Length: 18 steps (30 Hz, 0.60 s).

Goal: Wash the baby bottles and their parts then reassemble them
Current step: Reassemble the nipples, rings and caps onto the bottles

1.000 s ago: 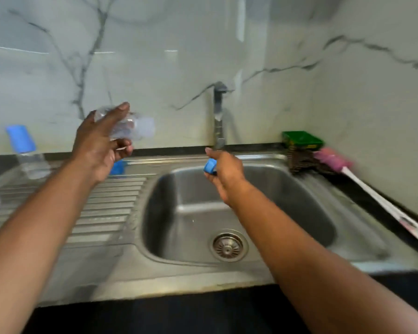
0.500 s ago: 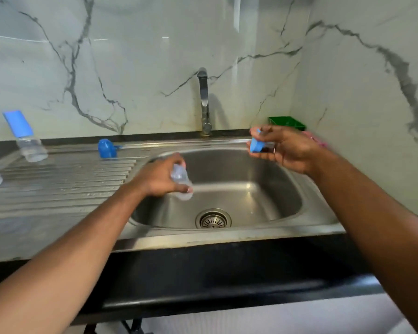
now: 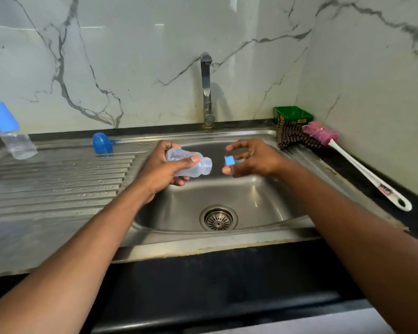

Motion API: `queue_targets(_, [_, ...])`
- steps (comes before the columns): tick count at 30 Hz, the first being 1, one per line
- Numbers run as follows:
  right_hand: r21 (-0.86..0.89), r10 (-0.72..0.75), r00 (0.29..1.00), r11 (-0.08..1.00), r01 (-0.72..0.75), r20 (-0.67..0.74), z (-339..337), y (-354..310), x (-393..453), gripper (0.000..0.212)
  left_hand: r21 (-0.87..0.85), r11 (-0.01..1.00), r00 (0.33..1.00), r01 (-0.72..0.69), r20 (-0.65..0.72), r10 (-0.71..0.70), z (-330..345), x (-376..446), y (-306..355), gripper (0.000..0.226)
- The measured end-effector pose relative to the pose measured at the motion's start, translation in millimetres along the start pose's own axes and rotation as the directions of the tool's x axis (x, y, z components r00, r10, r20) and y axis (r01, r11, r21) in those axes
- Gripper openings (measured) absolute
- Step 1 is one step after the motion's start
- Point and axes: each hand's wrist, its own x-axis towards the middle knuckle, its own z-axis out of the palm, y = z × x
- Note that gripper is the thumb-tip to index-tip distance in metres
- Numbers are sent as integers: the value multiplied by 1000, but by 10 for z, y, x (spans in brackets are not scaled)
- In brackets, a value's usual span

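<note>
Over the sink (image 3: pixel 263 208), the left hand (image 3: pixel 162 169) grips a clear bottle (image 3: pixel 191 163) sideways; the right hand (image 3: pixel 253 157) pinches its blue collar (image 3: pixel 229 161) just beside the neck. Reassembly seems underway; next, align and twist.

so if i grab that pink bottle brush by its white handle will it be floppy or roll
The bottle brush handle looks like stiff plastic, so probably not floppy. Its flat looped end should resist rolling. The pink head looks soft and may sag slightly.

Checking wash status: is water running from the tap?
No, the tap shows no stream, and the sink below the hands looks dry.
</note>
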Motion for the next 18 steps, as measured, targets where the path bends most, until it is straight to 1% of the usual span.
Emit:
queue_targets(1, [109,-30,999,994,31,-13,29,-17,-22,61,-21,1000,1000,3,18,-3,31,10,10,45])
queue_targets(2, [176,-65,998,982,66,-14,75,-45,-50,60,-36,999,1000,4,31,-3,60,30,1,43])
queue_targets(5, [280,-119,993,953,114,0,170,-63,-71,50,-95,995,998,12,58,-7,132,25,4,38])
queue_targets(7, [312,-146,989,939,145,-21,214,-69,-66,46,-148,989,998,-1,56,10,159,15,13,39])
queue_targets(9, [350,-153,988,924,152,-24,235,-67,-74,44,-183,983,998,2,61,9,167,-22,33,47])
queue_targets(12, [340,-152,988,929,144,-5,226,-68,-89,44,-214,977,997,-6,69,22,175,-69,12,58])
queue_targets(18, [353,-141,990,927,126,17,188,-63,-151,42,-246,969,996,-33,75,53,219,-81,-32,54])
